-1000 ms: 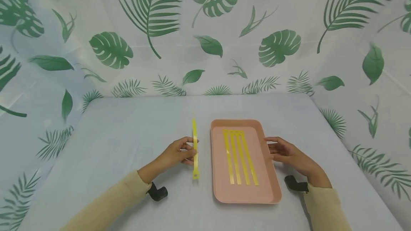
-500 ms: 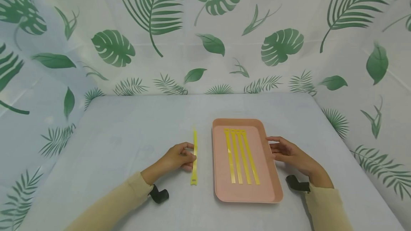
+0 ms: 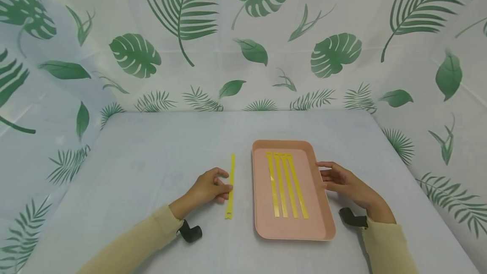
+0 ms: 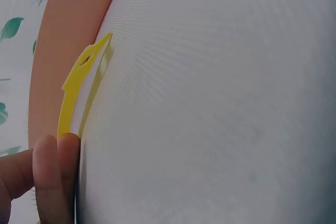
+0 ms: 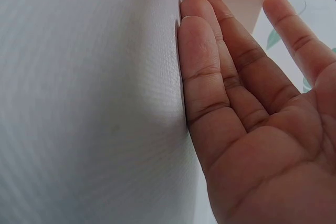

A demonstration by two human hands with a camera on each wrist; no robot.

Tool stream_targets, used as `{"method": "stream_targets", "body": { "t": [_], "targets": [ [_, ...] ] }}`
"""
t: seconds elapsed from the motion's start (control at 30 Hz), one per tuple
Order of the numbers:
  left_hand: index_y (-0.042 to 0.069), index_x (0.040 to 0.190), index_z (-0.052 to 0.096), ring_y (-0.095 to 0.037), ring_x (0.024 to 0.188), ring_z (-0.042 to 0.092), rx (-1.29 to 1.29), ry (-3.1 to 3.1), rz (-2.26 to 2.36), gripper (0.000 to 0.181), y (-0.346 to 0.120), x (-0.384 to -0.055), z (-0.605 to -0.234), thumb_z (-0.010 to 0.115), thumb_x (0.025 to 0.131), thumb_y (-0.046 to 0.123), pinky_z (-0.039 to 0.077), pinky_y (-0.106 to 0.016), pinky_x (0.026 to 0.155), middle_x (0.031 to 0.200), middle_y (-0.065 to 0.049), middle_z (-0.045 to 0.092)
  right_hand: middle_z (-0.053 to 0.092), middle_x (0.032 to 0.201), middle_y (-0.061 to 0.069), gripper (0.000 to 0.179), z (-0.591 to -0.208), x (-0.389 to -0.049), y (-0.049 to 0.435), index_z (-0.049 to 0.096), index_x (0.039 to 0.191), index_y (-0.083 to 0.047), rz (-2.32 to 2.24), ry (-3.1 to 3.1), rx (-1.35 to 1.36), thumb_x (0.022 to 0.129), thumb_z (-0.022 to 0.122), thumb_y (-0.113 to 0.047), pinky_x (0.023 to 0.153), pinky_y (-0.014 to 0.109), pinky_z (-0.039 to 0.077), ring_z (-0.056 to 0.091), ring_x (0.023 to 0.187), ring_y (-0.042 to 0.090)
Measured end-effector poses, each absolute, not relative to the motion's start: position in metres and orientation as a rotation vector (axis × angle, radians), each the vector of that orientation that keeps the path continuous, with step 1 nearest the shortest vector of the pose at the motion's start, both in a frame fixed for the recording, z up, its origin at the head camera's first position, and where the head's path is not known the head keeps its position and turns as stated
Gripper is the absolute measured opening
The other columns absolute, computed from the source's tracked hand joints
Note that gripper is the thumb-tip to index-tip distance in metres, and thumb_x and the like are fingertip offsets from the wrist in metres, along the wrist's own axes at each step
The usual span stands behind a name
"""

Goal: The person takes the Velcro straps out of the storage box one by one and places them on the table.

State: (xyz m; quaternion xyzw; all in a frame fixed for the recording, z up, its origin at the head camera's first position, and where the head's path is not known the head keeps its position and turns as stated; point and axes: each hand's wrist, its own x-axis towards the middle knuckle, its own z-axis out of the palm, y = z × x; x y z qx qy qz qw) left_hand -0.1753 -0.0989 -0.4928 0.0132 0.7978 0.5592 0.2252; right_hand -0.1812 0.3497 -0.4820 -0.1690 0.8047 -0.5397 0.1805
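Head view: yellow strap (image 3: 230,201) now lower

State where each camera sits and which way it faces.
Head: on the head, facing forward and down at the pink tray and loose yellow strip; left hand, right hand and both sleeves show.
Left wrist: on that wrist, facing the strip and tray; left fingers show.
Right wrist: on that wrist, facing the tray; palm and right fingers show.
Shared: head and left wrist both show the strip; all three, the tray.

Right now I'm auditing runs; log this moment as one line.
left hand: pinches yellow strip; right hand: at right edge of tray; in tray: four other yellow strips
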Motion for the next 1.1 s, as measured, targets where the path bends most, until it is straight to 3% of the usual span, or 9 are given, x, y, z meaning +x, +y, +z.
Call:
{"method": "stream_targets", "body": {
  "t": [0.57, 0.73, 0.9, 1.1],
  "targets": [
    [0.000, 0.127, 0.064, -0.014, 0.062, 0.072, 0.121, 2.277, 1.489, 0.034, -0.101, -0.175, -0.481, 0.079, 0.099, 0.014, 0.061, -0.027, 0.062, 0.083, -0.007, 0.072, 0.059, 0.145, 0.034, 0.063, -0.484, -0.182, 0.351, 0.039, 0.160, 0.006, -1.498, 2.290, -0.455, 0.106, 0.068, -0.008, 0.095, 0.021, 0.056, 0.066, 0.118, 0.002],
    [0.002, 0.122, 0.070, -0.019, 0.073, 0.076, 0.208, 2.258, 1.509, 0.031, -0.102, -0.179, -0.467, 0.081, 0.099, 0.019, 0.064, -0.033, 0.067, 0.090, -0.006, 0.073, 0.059, 0.145, 0.034, 0.063, -0.483, -0.182, 0.351, 0.039, 0.160, 0.005, -1.499, 2.289, -0.446, 0.106, 0.068, -0.008, 0.095, 0.021, 0.056, 0.065, 0.118, 0.002],
    [0.004, 0.125, 0.074, -0.018, 0.083, 0.076, 0.416, 2.311, 1.418, 0.033, -0.105, -0.185, -0.454, 0.081, 0.099, 0.022, 0.060, -0.030, 0.075, 0.100, 0.000, 0.076, 0.059, 0.145, 0.034, 0.063, -0.482, -0.182, 0.350, 0.039, 0.160, 0.005, -1.497, 2.290, -0.436, 0.106, 0.068, -0.009, 0.095, 0.022, 0.056, 0.065, 0.117, 0.003],
    [-0.004, 0.127, 0.071, -0.018, 0.105, 0.073, 0.805, 2.255, 1.406, 0.032, -0.109, -0.203, -0.440, 0.079, 0.099, 0.010, 0.060, -0.031, 0.093, 0.118, -0.017, 0.077, 0.059, 0.145, 0.034, 0.065, -0.481, -0.181, 0.349, 0.039, 0.160, 0.005, -1.495, 2.288, -0.413, 0.105, 0.070, -0.010, 0.095, 0.022, 0.056, 0.065, 0.117, 0.003]
  ]
}}
